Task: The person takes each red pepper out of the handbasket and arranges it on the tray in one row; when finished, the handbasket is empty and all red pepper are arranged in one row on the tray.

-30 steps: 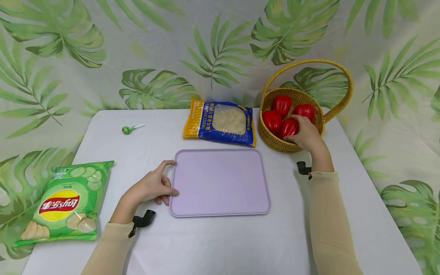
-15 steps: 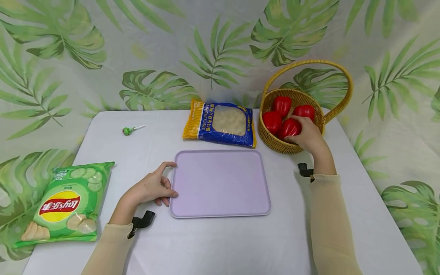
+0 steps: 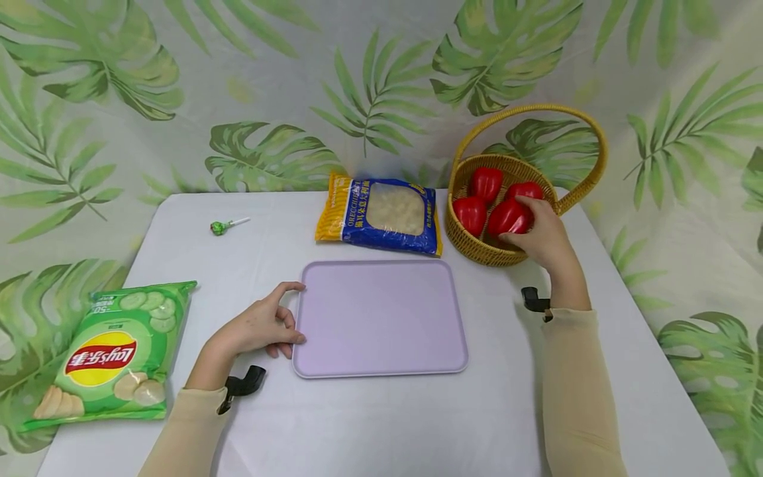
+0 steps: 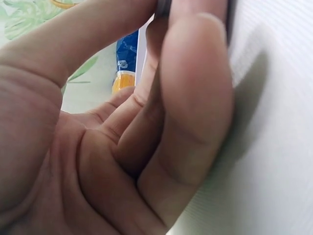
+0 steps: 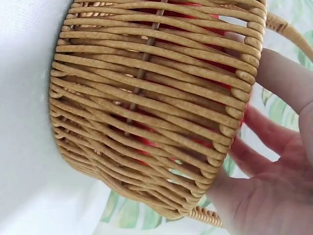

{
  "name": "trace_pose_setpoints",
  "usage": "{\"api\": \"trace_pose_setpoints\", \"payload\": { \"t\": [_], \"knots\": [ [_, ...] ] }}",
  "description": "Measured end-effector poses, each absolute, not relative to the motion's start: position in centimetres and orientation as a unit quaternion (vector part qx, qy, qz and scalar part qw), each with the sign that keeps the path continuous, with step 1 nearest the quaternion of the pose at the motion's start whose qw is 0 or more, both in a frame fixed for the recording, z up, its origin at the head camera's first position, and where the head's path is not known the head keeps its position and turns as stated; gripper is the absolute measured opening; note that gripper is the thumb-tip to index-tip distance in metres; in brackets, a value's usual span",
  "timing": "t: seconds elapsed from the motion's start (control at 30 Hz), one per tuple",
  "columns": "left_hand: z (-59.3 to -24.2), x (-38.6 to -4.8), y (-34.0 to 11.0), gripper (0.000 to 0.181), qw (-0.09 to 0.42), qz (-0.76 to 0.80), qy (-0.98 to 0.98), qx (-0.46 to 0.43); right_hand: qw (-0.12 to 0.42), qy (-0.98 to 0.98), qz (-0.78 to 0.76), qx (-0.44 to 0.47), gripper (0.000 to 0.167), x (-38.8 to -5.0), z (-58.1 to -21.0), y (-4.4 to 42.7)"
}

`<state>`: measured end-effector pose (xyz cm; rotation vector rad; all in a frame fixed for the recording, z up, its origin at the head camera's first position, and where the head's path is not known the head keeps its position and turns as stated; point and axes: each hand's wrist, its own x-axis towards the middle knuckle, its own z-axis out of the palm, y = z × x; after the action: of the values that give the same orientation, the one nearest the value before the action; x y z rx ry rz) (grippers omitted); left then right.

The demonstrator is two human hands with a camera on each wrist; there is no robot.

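Note:
In the head view my right hand (image 3: 550, 240) reaches into the wicker basket (image 3: 477, 250) at the back right and grips a red bell pepper (image 3: 508, 218) between thumb and fingers. Several red peppers share the basket, among them one at the left (image 3: 470, 215) and one at the back (image 3: 486, 183). The basket's weave hides most of the pepper in the right wrist view. My left hand (image 3: 260, 326) holds the left edge of the pale purple tray (image 3: 381, 318), index finger and thumb at its rim. Fingers cover most of that contact in the left wrist view.
A blue and yellow pasta bag (image 3: 381, 215) lies behind the tray, beside the basket. The basket's tall handle (image 3: 598, 149) arches over its back and right. A green chip bag (image 3: 113, 354) lies at the left, with a lollipop (image 3: 220, 228) beyond it.
My right hand has drawn slightly right and toward me, and the gripped pepper has tilted and shifted a little in the basket. The left hand and tray stay put.

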<state>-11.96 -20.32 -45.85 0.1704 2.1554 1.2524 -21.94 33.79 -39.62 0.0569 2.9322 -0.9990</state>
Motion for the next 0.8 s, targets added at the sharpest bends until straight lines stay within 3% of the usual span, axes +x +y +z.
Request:
{"api": "trace_pose_setpoints", "payload": {
  "t": [0.37,0.8],
  "knots": [
    [-45.9,-11.7,-20.6,0.09,0.323,0.485,0.81,0.071,-0.027,0.925,-0.378,0.011,0.091,-21.0,-39.0,33.4],
    [-45.8,-11.6,-20.6,0.088,0.332,0.494,0.8,0.075,-0.035,0.904,-0.426,-0.006,0.091,-19.5,-37.3,31.5]
  ]
}}
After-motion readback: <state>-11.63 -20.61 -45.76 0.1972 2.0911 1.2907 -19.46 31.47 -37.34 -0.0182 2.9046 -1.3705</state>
